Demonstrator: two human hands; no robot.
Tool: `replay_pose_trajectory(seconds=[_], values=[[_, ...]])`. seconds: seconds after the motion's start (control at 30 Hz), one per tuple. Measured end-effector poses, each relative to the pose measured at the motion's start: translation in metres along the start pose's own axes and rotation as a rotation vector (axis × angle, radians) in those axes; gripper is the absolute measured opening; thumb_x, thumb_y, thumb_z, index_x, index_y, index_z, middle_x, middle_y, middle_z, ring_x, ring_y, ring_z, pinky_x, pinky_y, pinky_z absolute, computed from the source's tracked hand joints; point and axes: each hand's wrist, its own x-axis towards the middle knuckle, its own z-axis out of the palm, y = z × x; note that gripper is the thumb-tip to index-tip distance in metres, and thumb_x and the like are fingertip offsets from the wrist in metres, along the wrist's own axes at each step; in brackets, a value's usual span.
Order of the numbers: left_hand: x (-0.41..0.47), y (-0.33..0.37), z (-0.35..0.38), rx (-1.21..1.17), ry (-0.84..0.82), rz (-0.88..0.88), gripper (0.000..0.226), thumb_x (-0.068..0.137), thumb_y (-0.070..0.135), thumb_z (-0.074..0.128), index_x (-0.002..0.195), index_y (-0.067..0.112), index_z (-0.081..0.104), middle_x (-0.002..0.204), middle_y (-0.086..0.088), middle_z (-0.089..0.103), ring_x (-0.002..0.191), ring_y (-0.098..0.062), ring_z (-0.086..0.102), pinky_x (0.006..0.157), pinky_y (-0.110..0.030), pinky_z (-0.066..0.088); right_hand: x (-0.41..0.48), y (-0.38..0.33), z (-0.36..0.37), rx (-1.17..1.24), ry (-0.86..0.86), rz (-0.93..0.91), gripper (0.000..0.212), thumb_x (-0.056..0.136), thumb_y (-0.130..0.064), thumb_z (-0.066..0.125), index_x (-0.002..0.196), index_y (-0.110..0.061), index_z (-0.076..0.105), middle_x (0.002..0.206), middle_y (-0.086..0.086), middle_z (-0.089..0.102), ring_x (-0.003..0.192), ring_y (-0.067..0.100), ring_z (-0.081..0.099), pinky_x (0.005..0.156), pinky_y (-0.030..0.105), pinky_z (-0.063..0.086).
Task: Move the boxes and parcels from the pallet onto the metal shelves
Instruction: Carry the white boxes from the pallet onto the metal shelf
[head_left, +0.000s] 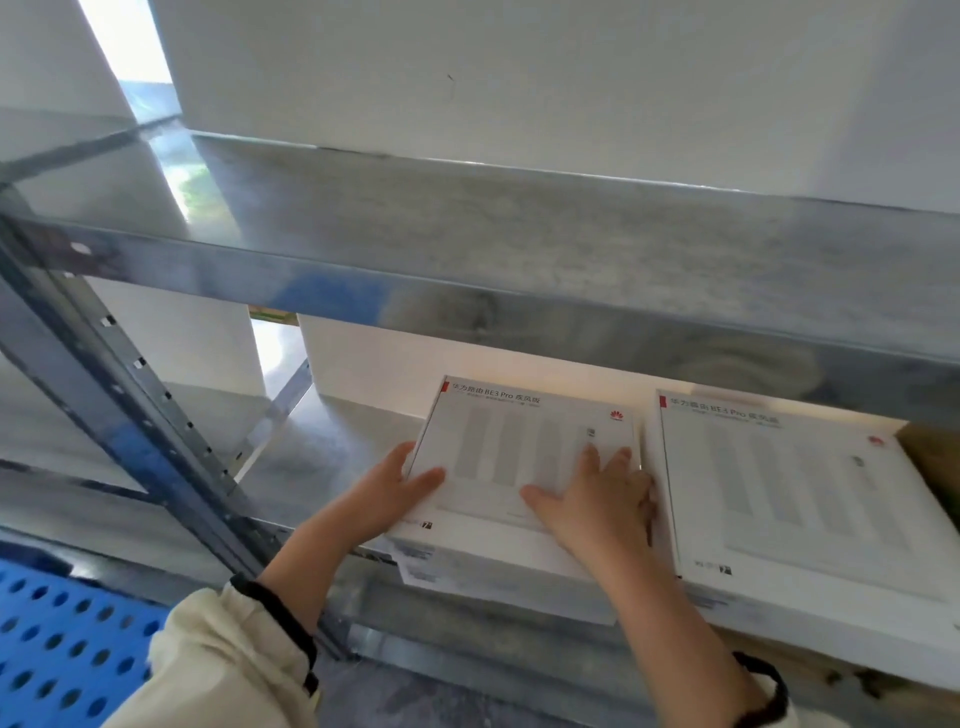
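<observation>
While seated on lower shelf (322, 452) at 6 o'clock: grips white box (519, 431) by left edge, left hand (395, 493) fingers clamped; presses top, right hand (602, 504) fingers apart; adjoins second box (789, 483) at 3 o'clock.

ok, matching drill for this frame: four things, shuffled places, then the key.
Things
1. left hand
2. right hand
3. second box
4. blue pallet

Places
A. bottom left corner of the view
B. spread flat on top of the first box
C. on the shelf, right of the first box
D. holds the first box's left edge

Pairs: 1-D, 2-B, 3-C, 4-A
</observation>
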Motion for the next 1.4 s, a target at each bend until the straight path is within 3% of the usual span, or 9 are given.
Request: replay_pose_trajectory(seconds=[0.23,0.37,0.57,0.7,0.87,1.03,1.13,1.33,1.4], values=[[-0.001,-0.012,-0.008,-0.099,0.012,-0.051,0.042,0.089,0.043,0.059,0.124,0.031,0.039,0.101,0.01,0.061,0.082,-0.009,0.065,0.056,-0.017,0.051,0.003,0.006,-0.01,0.278,0.154,-0.025,0.067,0.076,-0.043,0.068,0.13,-0.012,0.043,0.133,0.01,0.048,0.12,0.03,0.047,0.088,0.033,0.042],[-0.009,-0.022,-0.019,-0.231,0.016,-0.106,0.04,0.087,0.042,0.062,0.121,0.03,0.045,0.096,0.006,0.067,0.068,-0.008,0.069,0.051,-0.018,0.051,-0.003,0.013,-0.002,0.557,0.026,-0.021,0.046,0.079,-0.032,0.066,0.12,-0.012,0.055,0.104,0.003,0.066,0.091,0.02,0.061,0.067,0.023,0.044],[-0.028,-0.021,-0.025,-0.2,0.098,-0.05,0.039,0.086,0.045,0.06,0.12,0.033,0.045,0.098,0.009,0.066,0.072,-0.008,0.069,0.054,-0.016,0.051,-0.007,0.019,-0.001,0.845,-0.104,-0.094,0.039,0.08,-0.023,0.069,0.113,-0.033,0.051,0.108,-0.01,0.064,0.094,0.011,0.061,0.088,0.038,0.05],[-0.066,-0.024,-0.045,-0.196,0.242,-0.011,0.05,0.075,0.063,0.057,0.119,0.044,0.042,0.094,0.013,0.069,0.073,-0.001,0.068,0.055,-0.012,0.049,-0.015,0.014,-0.002,0.945,-0.309,-0.256,0.066,0.08,-0.03,0.069,0.129,-0.053,0.03,0.115,-0.025,0.053,0.104,0.003,0.054,0.093,0.035,0.044],[-0.13,-0.045,-0.052,-0.201,0.415,-0.018,0.048,0.067,0.075,0.051,0.11,0.065,0.035,0.091,0.026,0.068,0.078,0.002,0.067,0.062,-0.015,0.051,-0.023,-0.007,0.008,0.937,-0.395,-0.454,0.071,0.083,-0.027,0.066,0.116,-0.073,0.024,0.113,-0.04,0.048,0.102,-0.012,0.05,0.086,0.023,0.04],[-0.199,-0.074,-0.046,-0.345,0.563,-0.128,0.051,0.066,0.073,0.053,0.113,0.06,0.036,0.097,0.028,0.067,0.081,-0.005,0.069,0.068,-0.023,0.056,-0.039,-0.04,0.031,0.906,-0.517,-0.632,0.078,0.082,-0.009,0.066,0.123,-0.062,0.027,0.107,-0.045,0.052,0.095,-0.02,0.052,0.072,0.002,0.042],[-0.24,-0.094,-0.043,-0.403,0.671,-0.19,0.054,0.065,0.072,0.054,0.114,0.057,0.037,0.098,0.024,0.068,0.081,-0.008,0.07,0.069,-0.028,0.057,-0.06,-0.066,0.051,0.882,-0.604,-0.665,0.08,0.081,-0.007,0.068,0.133,-0.051,0.027,0.122,-0.03,0.049,0.106,-0.007,0.052,0.085,0.016,0.041],[-0.335,-0.136,-0.048,-0.443,0.914,-0.346,0.05,0.065,0.071,0.055,0.111,0.058,0.039,0.095,0.019,0.07,0.079,-0.005,0.069,0.068,-0.027,0.057,-0.115,-0.133,0.1,0.739,-0.729,-0.873,0.076,0.075,-0.004,0.072,0.124,-0.047,0.033,0.117,-0.035,0.041,0.093,-0.031,0.042,0.072,-0.003,0.035],[-0.37,-0.155,-0.051,-0.436,1.0,-0.384,0.048,0.066,0.071,0.054,0.11,0.058,0.041,0.094,0.023,0.069,0.079,-0.003,0.068,0.066,-0.022,0.055,-0.142,-0.161,0.119,0.686,-0.838,-0.909,0.075,0.076,-0.011,0.073,0.12,-0.055,0.03,0.114,-0.033,0.045,0.092,-0.02,0.049,0.07,0.005,0.039]])
